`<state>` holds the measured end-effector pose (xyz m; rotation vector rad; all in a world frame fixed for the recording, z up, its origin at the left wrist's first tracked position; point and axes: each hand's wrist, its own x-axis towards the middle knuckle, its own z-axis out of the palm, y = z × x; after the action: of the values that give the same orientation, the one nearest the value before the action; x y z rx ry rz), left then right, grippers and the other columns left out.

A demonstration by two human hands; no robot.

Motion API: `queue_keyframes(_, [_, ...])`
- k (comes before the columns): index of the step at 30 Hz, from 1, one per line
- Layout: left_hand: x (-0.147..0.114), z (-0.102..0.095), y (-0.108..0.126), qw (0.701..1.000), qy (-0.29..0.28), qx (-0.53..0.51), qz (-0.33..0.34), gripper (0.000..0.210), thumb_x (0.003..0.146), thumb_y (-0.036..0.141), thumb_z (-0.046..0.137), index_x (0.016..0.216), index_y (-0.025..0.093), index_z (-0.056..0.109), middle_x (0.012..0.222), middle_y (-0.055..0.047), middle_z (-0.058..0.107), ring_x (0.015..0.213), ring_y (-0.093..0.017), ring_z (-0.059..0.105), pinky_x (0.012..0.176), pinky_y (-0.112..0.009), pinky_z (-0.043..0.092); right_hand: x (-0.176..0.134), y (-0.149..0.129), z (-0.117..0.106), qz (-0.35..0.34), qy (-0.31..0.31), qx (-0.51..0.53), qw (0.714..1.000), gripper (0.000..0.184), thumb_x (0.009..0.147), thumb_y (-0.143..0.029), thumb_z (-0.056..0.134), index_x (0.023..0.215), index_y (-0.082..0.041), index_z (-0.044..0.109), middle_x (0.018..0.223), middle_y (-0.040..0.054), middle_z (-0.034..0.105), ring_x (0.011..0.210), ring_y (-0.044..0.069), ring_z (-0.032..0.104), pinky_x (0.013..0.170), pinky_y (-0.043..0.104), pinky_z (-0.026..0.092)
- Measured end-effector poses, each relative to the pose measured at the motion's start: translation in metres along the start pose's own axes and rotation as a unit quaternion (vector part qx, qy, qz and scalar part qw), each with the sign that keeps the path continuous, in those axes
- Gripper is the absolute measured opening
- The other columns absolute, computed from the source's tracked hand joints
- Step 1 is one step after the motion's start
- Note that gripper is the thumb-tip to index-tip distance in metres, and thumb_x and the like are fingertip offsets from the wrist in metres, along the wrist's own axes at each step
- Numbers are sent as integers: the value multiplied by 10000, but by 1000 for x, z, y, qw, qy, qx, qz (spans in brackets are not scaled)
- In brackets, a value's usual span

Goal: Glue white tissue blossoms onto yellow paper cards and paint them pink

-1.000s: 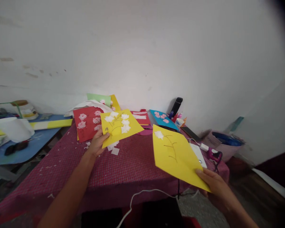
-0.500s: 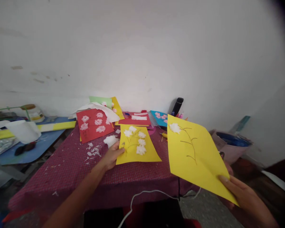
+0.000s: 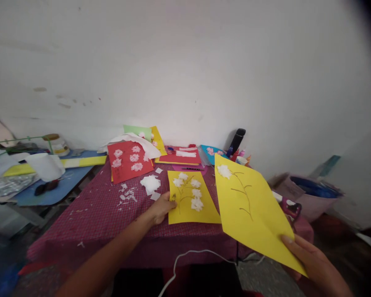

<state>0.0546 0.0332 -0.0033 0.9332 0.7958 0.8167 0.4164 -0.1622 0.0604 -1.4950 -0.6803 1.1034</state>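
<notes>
Flowered card (image 3: 189, 202) L, barer card (image 3: 257, 216) R
My L hand (image 3: 161, 209), pinched closed, has 1st at 3 o'clock; R hand (image 3: 313, 260), ditto, has 2nd approx. 10 o'clock.

card (image 3: 207, 210) in the left hand (image 3: 162, 208) over the tabletop (image 3: 102, 220), sheet (image 3: 259, 210) to its right in the right hand (image 3: 317, 262); at left, paper scraps (image 3: 130, 195), paper pile (image 3: 150, 184) between these and the card, pen (image 3: 191, 168) behind the card, bottle (image 3: 237, 140) at rear right, bin (image 3: 315, 206) beside the tabletop's right end.
</notes>
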Motion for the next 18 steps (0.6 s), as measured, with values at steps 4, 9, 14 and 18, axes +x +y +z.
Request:
queue_keyframes(4, [7, 6, -1, 1000, -5, -22, -9, 447, 600, 93, 701, 1041, 157, 671, 1063, -170, 750, 909, -320, 742, 828, -455, 576, 1, -4, 27, -17, -33, -31, 999, 228, 760, -474, 792, 752, -260, 716, 656, 69, 702, 379, 156, 475, 337, 283, 372])
queue_keyframes(9, [-17, -1, 1, 997, 21, 69, 6, 434, 755, 276, 740, 1164, 183, 629, 1132, -163, 727, 903, -288, 730, 679, -384, 584, 6, 2, 63, 15, -86, -3, 996, 259, 731, -460, 827, 816, -225, 756, 755, 90, 754, 500, 206, 628, 394, 273, 432])
queue_keyframes(14, [-65, -33, 7, 979, 115, 134, 102, 449, 828, 427, 743, 1220, 223, 665, 1095, -117, 736, 913, -244, 708, 689, -308, 553, 7, 10, 105, 34, -153, -10, 988, 407, 725, -539, 834, 919, -186, 775, 717, 73, 751, 457, 176, 595, 403, 260, 424])
queue_keyframes(18, [-105, -52, 26, 995, 56, -65, 42, 521, 907, 647, 567, 1193, 235, 707, 1219, -132, 718, 1047, -295, 704, 845, -392, 565, 4, 20, 149, 23, -232, -33, 972, 415, 731, -581, 821, 876, -196, 771, 737, 59, 757, 594, 225, 686, 573, 309, 541])
